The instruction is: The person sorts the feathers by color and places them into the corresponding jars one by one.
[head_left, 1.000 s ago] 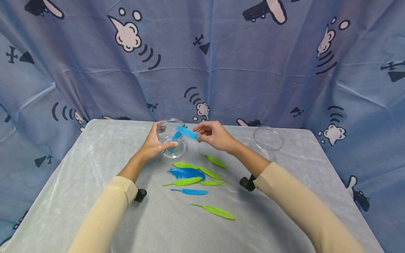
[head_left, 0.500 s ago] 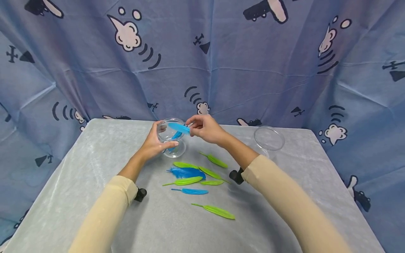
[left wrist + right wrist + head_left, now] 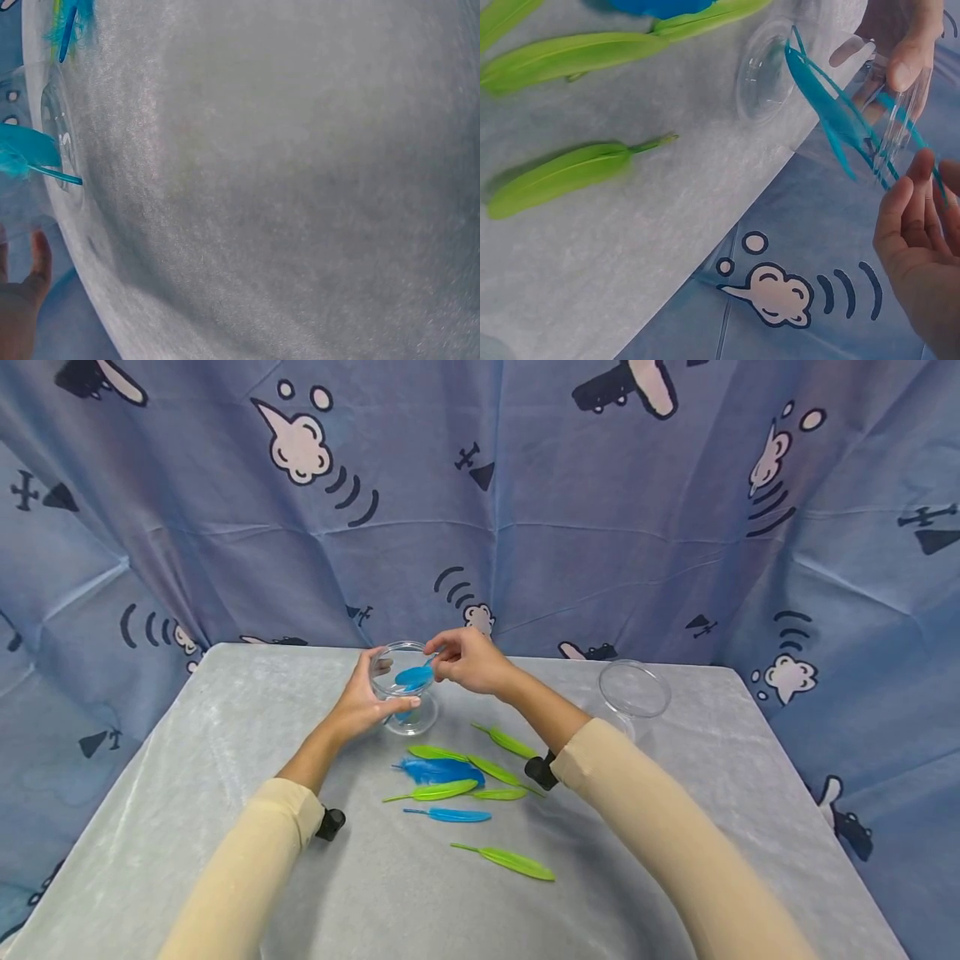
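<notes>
My left hand [image 3: 362, 700] grips a clear jar [image 3: 380, 687] around its side, thumb in front, near the table's far edge. Blue feathers [image 3: 832, 112] stand inside it, seen through the wall in the right wrist view. Between thumb and fingers my right hand [image 3: 474, 664] pinches another blue feather [image 3: 413, 677] by its quill, its vane dipping into the jar's mouth. Nearer me on the table lie several green feathers [image 3: 444, 790], a fluffy blue feather [image 3: 438, 770] and a slim blue feather [image 3: 457, 815].
A second clear round container [image 3: 667, 697] stands at the back right of the grey-covered table [image 3: 225, 735]. One green feather [image 3: 517, 862] lies apart, closest to me. A blue patterned curtain [image 3: 420, 527] hangs right behind the far edge.
My right hand has moved left to the jar, and the feather it pinches has gone from beside the rim to down into the mouth. The left hand and jar have stayed in place.
</notes>
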Demonstrator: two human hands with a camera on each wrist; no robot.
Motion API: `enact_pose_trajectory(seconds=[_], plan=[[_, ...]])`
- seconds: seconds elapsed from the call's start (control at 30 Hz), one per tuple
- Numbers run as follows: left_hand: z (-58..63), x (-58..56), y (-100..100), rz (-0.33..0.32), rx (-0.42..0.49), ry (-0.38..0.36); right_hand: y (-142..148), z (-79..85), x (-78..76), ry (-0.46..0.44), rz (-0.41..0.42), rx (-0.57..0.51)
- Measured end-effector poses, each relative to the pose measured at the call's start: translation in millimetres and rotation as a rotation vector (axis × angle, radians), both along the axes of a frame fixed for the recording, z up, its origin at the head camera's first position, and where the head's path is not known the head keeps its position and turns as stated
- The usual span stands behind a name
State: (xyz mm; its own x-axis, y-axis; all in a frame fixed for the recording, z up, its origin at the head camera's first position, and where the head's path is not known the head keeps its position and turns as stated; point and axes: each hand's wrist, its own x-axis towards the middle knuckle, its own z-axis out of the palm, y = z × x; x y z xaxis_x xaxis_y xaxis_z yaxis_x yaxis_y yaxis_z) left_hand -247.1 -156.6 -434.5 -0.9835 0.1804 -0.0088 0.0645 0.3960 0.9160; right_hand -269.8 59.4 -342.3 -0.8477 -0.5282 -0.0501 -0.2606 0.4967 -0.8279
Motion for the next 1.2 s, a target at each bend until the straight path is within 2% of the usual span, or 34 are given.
enact_pose_trajectory(seconds=[0.13, 0.23, 0.3, 0.4, 0.53, 0.9, 1.2], plan=[[12.9, 6.7, 2.7, -0.012, 0.021, -0.019, -3.0, -0.3, -0.3, -0.018, 0.013, -0.022], [17.2, 9.0, 3.7, -0.014, 0.031, -0.022, -2.9, -1.5, -0.3, -0.021, 0.011, -0.042], [15.1, 8.1, 2.7, -0.013, 0.029, -0.019, -1.9, -2.5, -0.3, -0.015, 0.006, -0.064], [3.6, 2.1, 0.3, -0.005, 0.015, -0.007, 1.3, -3.9, 0.4, -0.015, -0.008, -0.106], [-3.8, -1.8, -0.5, 0.013, -0.008, 0.018, 9.6, -6.5, 4.1, -0.025, -0.033, -0.123], [-2.9, -0.3, 0.2, 0.035, -0.032, 0.021, 38.0, -35.8, 13.5, -0.154, -0.058, -0.043], [-2.4, 0.2, -0.3, 0.024, -0.037, 0.028, 60.1, -60.9, 25.5, -0.217, 0.015, 0.043]])
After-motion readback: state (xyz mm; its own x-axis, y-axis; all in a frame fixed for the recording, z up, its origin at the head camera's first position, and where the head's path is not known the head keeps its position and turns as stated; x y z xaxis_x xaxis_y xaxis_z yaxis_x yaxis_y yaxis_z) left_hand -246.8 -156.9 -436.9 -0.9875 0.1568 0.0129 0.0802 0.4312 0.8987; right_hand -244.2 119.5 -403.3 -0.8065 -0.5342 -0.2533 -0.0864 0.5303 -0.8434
